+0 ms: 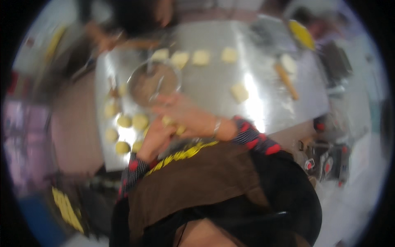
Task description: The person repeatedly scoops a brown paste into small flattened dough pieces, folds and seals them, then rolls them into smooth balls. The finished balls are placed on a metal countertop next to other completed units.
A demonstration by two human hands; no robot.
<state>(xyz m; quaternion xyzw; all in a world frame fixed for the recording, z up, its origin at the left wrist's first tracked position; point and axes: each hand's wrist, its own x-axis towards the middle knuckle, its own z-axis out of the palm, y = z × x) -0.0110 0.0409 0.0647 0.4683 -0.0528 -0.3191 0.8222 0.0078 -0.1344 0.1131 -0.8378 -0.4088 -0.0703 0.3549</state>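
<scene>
Both of my hands meet in front of my brown apron, over the near edge of a metal table. My left hand holds a piece of pale yellow dough, which shows between the two hands. My right hand lies over the same dough, its fingers reaching toward a round metal bowl. Brown filling and a utensil are in that bowl. Rounded dough pieces sit left of my hands. Flat dough squares lie beyond the bowl and to its right. Blur hides the finger details.
A wooden rolling pin lies at the right of the table beside a white piece. Another person's hands are at the far left edge. A yellow object is at the far right corner.
</scene>
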